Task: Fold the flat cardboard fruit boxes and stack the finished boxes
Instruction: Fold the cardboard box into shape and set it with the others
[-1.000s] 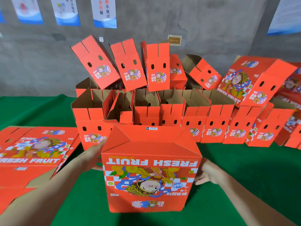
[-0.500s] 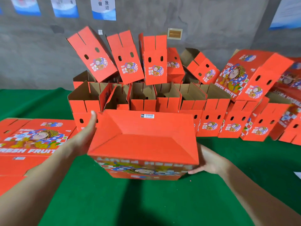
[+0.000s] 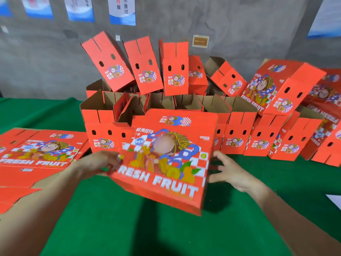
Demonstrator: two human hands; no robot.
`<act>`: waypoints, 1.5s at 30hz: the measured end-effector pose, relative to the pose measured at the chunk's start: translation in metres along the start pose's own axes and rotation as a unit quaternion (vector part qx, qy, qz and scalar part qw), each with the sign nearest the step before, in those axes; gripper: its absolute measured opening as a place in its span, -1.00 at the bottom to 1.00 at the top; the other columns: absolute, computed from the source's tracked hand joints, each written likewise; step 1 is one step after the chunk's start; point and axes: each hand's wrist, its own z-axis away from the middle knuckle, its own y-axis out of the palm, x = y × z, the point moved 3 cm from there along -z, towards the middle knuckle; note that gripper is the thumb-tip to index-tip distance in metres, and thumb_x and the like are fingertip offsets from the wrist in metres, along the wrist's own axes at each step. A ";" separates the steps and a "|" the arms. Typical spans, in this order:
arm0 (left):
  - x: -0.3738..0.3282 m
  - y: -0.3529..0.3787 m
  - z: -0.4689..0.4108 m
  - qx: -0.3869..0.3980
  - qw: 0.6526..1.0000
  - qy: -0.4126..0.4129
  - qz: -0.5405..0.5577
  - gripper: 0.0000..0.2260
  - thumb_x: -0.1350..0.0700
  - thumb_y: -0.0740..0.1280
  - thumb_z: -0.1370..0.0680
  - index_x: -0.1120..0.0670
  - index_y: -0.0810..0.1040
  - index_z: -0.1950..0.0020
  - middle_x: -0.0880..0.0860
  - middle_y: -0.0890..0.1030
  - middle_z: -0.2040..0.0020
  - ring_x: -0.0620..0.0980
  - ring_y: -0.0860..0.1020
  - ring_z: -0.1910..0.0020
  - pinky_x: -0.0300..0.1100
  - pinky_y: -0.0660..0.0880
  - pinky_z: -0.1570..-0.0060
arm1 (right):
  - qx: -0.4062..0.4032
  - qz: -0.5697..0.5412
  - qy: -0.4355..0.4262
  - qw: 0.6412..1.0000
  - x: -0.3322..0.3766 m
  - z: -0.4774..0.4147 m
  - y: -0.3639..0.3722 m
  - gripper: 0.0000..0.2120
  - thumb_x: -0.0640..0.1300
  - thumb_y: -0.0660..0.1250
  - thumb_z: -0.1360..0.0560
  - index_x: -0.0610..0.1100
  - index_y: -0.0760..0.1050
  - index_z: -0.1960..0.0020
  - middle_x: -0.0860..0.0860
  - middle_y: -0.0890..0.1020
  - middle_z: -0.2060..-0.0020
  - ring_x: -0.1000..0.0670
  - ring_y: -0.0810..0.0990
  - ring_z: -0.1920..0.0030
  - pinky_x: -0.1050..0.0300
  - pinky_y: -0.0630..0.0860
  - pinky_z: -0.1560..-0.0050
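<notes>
Box (image 3: 166,159) sits mid-frame above the green counter (image 3: 129,228), tilted, big printed face toward the camera, low corner nearest the viewer. Can't tell if it touches the counter.

Around it:
- Just behind box: a row of folded boxes (image 3: 239,137), open tops up, brown cardboard insides showing, two oval holes per end panel. They block the path straight back.
- Behind & above box: upper boxes (image 3: 175,71) stand tilted in the mouths of the back-row ones, slotted flaps up.
- Behind-right of box: a big box (image 3: 276,87) on its side, leaning on the row.
- Left of box: flat boxes (image 3: 42,154) piled on the counter, print up, near the left hand.
- Far right of box, at frame edge: a white sheet (image 3: 335,200).
- Well behind box: grey wall (image 3: 46,58) w/ blue-white posters (image 3: 121,10) and a small plaque (image 3: 200,41).

Writing: box reads "FRESH FRUIT" in white caps under a cartoon figure on a red/white/blue check; same words on the flat pile & the big box. Small end panels carry Chinese chars, too small to read for sure. One poster shows 不放过.

Hands: left hand (image 3: 99,163) is at the box's left edge, blurred, so can't tell if it grips or just presses. Right hand (image 3: 228,172) is at the box's right edge, fingers straight & spread, not curled round anything.
</notes>
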 end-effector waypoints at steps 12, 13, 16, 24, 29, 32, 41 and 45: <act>-0.029 0.058 -0.003 -0.156 0.975 0.093 -0.132 -0.10 0.16 0.52 -0.39 0.11 0.01 -0.55 0.16 0.04 -0.54 0.14 0.27 -0.42 0.00 0.33 -0.30 | -0.078 0.373 -0.137 0.915 -0.033 -0.003 0.042 -0.52 -0.01 0.57 -0.30 0.16 0.29 0.01 0.19 -0.11 -0.36 -0.07 0.23 -0.41 0.07 0.26 -0.40; -0.047 0.058 0.003 -0.187 0.958 0.156 -0.151 0.02 0.17 0.55 -0.36 0.06 -0.13 -0.57 0.08 -0.15 -0.56 0.12 0.34 -0.38 0.01 0.39 -0.25 | -0.077 0.385 -0.137 0.909 -0.034 -0.005 0.046 -0.52 -0.02 0.56 -0.31 0.17 0.28 0.01 0.18 -0.12 -0.36 -0.08 0.20 -0.43 0.06 0.24 -0.39; -0.106 0.061 0.024 -0.178 0.889 0.360 -0.220 0.12 0.15 0.59 -0.31 -0.17 -0.20 -0.53 -0.25 -0.25 -0.52 -0.15 0.57 0.15 -0.24 0.54 0.19 | -0.073 0.400 -0.146 0.902 -0.030 -0.008 0.052 -0.53 -0.01 0.54 -0.33 0.20 0.27 -0.01 0.16 -0.15 -0.37 -0.07 0.15 -0.45 0.07 0.27 -0.36; -0.189 0.044 0.037 -0.170 0.846 0.402 -0.307 -0.56 -0.22 0.50 -0.23 0.12 0.54 0.22 0.04 0.46 0.23 -0.01 0.42 0.27 -0.27 0.29 0.32 | -0.046 0.392 -0.226 0.891 -0.011 -0.003 0.051 -0.50 -0.06 0.49 -0.39 0.29 0.28 -0.13 0.30 -0.32 -0.40 0.13 0.02 -0.39 0.22 0.20 -0.36; -0.229 0.040 0.064 -0.196 0.824 0.457 -0.272 -0.49 -0.28 0.47 -0.15 0.15 0.58 0.24 0.02 0.53 0.36 -0.06 0.45 0.40 -0.28 0.32 0.39 | -0.084 0.344 -0.275 0.894 0.004 0.006 0.038 -0.41 0.02 0.49 -0.40 0.42 0.24 -0.23 0.30 -0.32 -0.42 0.40 -0.15 -0.40 0.49 -0.09 -0.34; -0.257 0.046 0.083 -0.203 0.796 0.490 -0.291 -0.49 -0.28 0.49 -0.16 0.12 0.62 0.19 -0.04 0.53 0.40 -0.18 0.47 0.36 -0.35 0.35 0.38 | -0.119 0.347 -0.314 0.876 0.019 0.008 0.025 -0.45 0.00 0.48 -0.40 0.38 0.26 -0.20 0.31 -0.27 -0.42 0.38 -0.17 -0.43 0.49 -0.12 -0.38; -0.312 0.045 0.065 -0.328 0.647 0.661 -0.190 -0.38 0.33 0.34 -0.49 0.26 0.16 -0.49 0.20 0.10 -0.48 0.12 0.20 -0.47 -0.21 0.12 -0.46 | -0.311 0.325 -0.357 0.819 0.096 -0.020 -0.042 -0.58 -0.18 0.61 -0.25 -0.02 0.54 -0.03 -0.09 0.03 -0.39 -0.13 0.29 -0.29 0.23 0.15 -0.39; -0.274 0.052 -0.002 -0.298 0.843 0.437 -0.099 -0.21 0.26 0.40 -0.48 0.20 -0.04 -0.54 0.23 -0.11 -0.53 0.13 -0.09 -0.54 -0.24 -0.04 -0.44 | -0.344 0.361 -0.320 0.806 0.112 -0.040 -0.067 -0.55 -0.20 0.60 -0.25 -0.06 0.56 -0.09 -0.18 0.02 -0.43 -0.27 0.28 -0.33 0.04 0.22 -0.35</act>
